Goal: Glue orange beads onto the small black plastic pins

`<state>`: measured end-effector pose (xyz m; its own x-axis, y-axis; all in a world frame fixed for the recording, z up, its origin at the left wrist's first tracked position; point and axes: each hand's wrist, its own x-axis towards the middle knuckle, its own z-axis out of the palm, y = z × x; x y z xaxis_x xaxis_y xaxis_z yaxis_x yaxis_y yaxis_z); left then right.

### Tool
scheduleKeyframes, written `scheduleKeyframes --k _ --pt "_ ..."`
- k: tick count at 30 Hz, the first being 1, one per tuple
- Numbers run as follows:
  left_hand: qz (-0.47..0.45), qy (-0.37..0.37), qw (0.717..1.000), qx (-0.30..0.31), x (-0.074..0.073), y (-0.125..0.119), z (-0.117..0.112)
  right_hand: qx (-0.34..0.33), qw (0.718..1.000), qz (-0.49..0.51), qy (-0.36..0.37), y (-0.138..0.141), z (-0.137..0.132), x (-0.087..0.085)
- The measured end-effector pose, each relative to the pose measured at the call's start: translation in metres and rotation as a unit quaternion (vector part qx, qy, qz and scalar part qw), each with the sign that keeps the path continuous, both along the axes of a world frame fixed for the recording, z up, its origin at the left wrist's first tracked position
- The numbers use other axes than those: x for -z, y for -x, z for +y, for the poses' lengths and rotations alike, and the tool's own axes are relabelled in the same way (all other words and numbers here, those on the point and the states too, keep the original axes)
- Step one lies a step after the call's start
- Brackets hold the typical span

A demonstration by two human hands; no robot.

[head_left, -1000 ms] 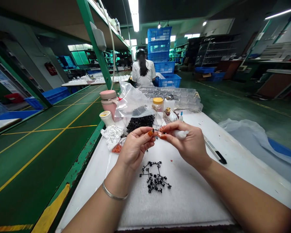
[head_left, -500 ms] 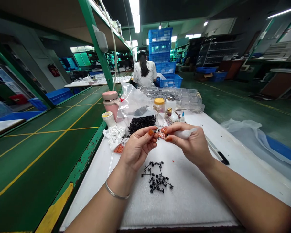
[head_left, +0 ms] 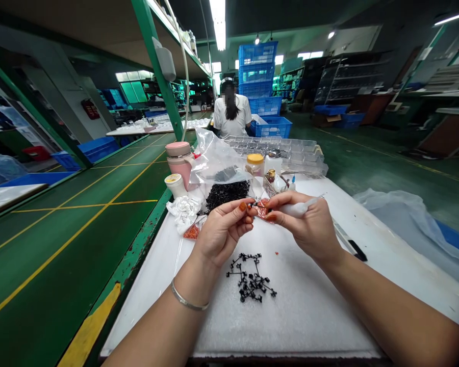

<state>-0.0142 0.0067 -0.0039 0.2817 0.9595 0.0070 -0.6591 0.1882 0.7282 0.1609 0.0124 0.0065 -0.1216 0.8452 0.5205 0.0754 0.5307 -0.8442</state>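
Note:
My left hand is closed, with thumb and forefinger pinching a small black plastic part. Opposite it, my right hand is closed round a translucent white squeeze bottle whose thin tip points up and right, away from the black part. The right thumb and forefinger come close to the black part; whether they pinch something small as well, I cannot tell. Below both hands, several linked black plastic parts lie on the white foam sheet. One tiny red piece lies nearby.
Behind my hands are a heap of black parts, bags of red pieces, a yellow-lidded jar and a pink mug. A cutter knife lies at right. Farther off, a person sits by stacked blue crates.
The whole view has shifted slightly to the right. Both hands keep nearly the same pose and hold. The thin tip of the squeeze bottle now shows beyond my right hand.

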Motion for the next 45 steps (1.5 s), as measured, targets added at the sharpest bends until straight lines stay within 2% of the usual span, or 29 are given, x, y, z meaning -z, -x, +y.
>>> scheduleKeyframes --k 10,19,39,45 --pt "-0.015 0.011 1.000 -0.014 -0.002 0.001 0.001 0.004 0.998 -0.050 -0.041 -0.001 -0.003 -0.005" --pt "-0.018 0.010 1.000 -0.014 0.000 0.001 0.001 0.007 0.999 -0.039 -0.035 -0.001 -0.001 -0.003" --pt "-0.013 0.023 0.999 -0.024 -0.002 0.001 0.000 -0.068 0.994 0.057 0.058 -0.003 0.007 0.003" --pt "-0.007 0.026 0.999 -0.025 -0.002 0.001 -0.001 -0.080 0.992 0.070 0.064 -0.004 0.008 0.002"
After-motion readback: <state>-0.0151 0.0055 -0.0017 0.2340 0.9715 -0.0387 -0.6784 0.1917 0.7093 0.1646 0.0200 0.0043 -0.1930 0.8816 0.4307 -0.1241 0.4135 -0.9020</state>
